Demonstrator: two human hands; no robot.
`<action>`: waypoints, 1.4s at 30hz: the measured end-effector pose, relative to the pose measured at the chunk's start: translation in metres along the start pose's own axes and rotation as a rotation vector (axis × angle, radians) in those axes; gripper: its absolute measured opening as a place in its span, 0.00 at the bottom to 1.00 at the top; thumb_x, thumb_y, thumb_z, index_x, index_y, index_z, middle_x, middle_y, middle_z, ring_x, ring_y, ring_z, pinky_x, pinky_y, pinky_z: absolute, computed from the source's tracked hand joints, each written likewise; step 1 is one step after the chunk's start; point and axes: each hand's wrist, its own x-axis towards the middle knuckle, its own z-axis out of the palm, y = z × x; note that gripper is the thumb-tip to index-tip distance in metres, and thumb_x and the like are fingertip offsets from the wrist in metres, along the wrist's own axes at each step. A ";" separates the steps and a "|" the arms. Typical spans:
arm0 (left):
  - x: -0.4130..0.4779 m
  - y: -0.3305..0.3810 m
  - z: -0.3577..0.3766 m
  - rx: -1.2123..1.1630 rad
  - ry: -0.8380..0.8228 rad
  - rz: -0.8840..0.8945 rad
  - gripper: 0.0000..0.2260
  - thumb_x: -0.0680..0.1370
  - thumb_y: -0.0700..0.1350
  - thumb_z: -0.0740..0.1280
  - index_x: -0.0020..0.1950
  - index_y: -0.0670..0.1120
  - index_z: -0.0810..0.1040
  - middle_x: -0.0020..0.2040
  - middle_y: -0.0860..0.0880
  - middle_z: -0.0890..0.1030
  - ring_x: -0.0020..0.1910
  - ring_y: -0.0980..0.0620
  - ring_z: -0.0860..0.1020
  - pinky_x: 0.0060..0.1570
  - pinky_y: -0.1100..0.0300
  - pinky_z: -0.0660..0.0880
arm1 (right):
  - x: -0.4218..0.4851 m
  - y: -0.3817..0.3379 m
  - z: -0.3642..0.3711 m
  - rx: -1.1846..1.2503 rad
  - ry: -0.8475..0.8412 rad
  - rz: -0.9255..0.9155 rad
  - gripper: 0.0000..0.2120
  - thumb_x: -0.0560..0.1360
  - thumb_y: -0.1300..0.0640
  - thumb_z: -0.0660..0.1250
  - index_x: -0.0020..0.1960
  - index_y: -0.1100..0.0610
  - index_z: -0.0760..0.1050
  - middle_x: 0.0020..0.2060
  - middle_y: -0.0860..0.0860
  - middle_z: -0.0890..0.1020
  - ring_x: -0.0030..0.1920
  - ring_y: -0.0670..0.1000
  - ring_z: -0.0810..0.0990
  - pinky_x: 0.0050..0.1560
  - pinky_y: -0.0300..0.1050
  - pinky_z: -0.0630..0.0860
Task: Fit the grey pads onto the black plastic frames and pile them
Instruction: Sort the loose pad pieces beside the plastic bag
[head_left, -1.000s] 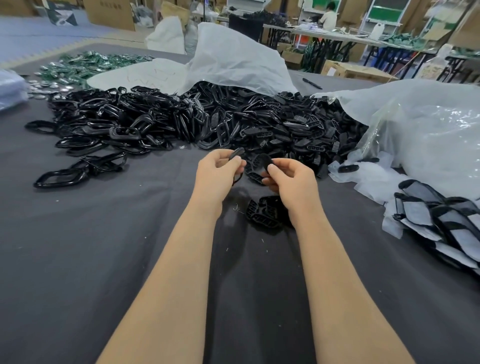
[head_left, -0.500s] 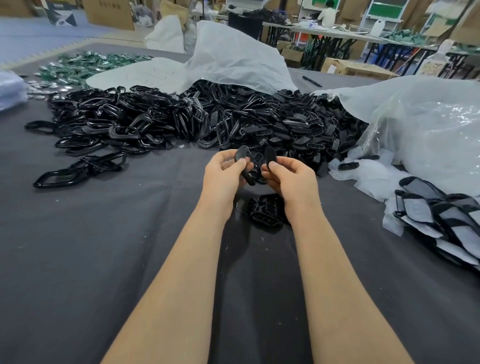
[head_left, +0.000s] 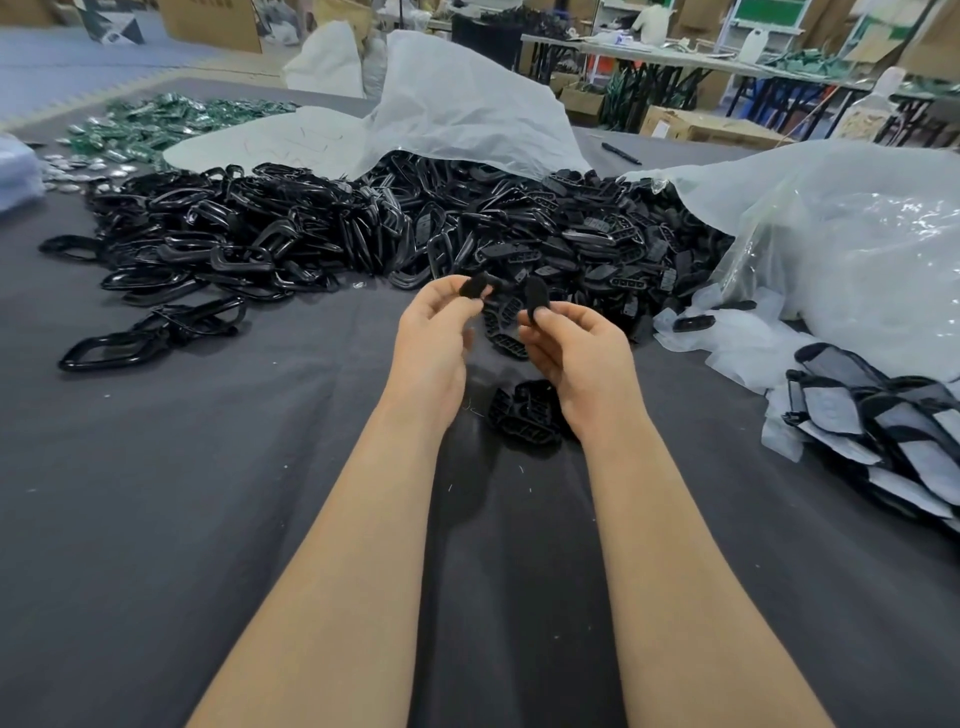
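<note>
While left hand (head_left: 431, 338) pinches black piece (head_left: 474, 286) — right hand (head_left: 576, 348), second piece (head_left: 536, 297).

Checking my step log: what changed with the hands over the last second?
The hands, touching half a second ago, have drawn apart: the left hand pinches one small black piece, the right hand a second black piece. The small frame pile below them, the big black heap and the grey pads stayed put.

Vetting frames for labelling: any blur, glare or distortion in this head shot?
Head view: mild motion blur on the left hand and the black piece it pinches; specular glare on the clear plastic bag; wide-angle bowing toward the edges; far tables soft; even light, faint shadows on the grey cloth.
</note>
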 end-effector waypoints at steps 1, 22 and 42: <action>0.001 -0.001 0.001 -0.015 -0.011 0.002 0.15 0.79 0.31 0.59 0.39 0.49 0.74 0.43 0.54 0.81 0.47 0.55 0.76 0.47 0.62 0.69 | 0.000 -0.001 0.000 0.121 -0.031 0.050 0.06 0.78 0.63 0.64 0.43 0.57 0.74 0.40 0.52 0.82 0.40 0.48 0.81 0.42 0.39 0.81; 0.002 -0.017 -0.003 0.467 0.115 0.023 0.11 0.79 0.36 0.63 0.43 0.50 0.76 0.40 0.51 0.81 0.44 0.51 0.82 0.51 0.57 0.79 | 0.005 0.004 -0.009 -0.330 0.265 -0.208 0.06 0.80 0.58 0.63 0.44 0.54 0.72 0.37 0.49 0.78 0.34 0.44 0.78 0.39 0.39 0.76; -0.004 -0.011 0.000 0.406 0.124 0.122 0.08 0.81 0.38 0.61 0.46 0.50 0.73 0.38 0.49 0.81 0.33 0.58 0.82 0.41 0.63 0.80 | 0.002 0.001 -0.005 -0.058 0.036 -0.154 0.07 0.77 0.68 0.64 0.46 0.57 0.74 0.39 0.52 0.80 0.33 0.42 0.82 0.38 0.35 0.78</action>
